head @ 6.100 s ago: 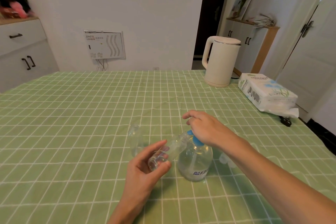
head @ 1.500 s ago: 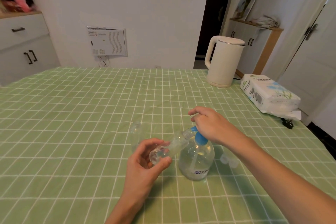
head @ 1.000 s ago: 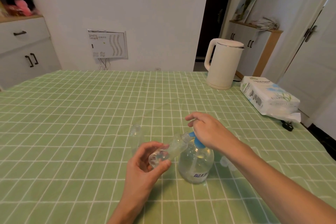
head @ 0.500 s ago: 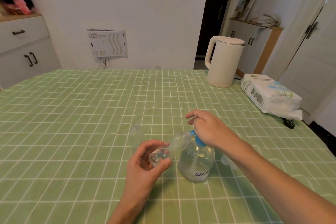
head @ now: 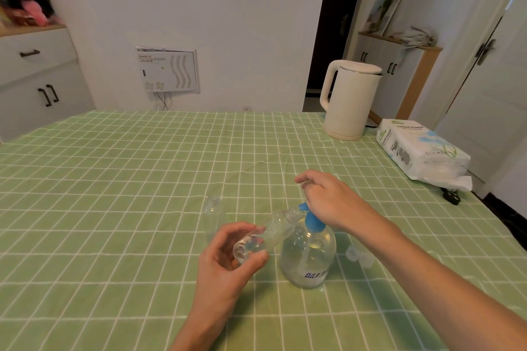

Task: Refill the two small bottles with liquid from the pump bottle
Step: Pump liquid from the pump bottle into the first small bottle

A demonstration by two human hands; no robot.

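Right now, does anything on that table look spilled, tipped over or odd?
No spill shows. The only tilted thing is the small bottle, which the left hand holds with its mouth at the blue spout of the pump bottle, apparently on purpose. Two loose caps lie on the tablecloth right of the pump bottle.

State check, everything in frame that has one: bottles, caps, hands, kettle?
pump bottle: upright, partly full
held small bottle: uncapped, tilted, mouth at the pump nozzle
standing small bottle: upright, uncapped
left hand: grips held small bottle's base
right hand: rests on the pump head
caps: off, lying beside pump bottle
kettle: lid shut
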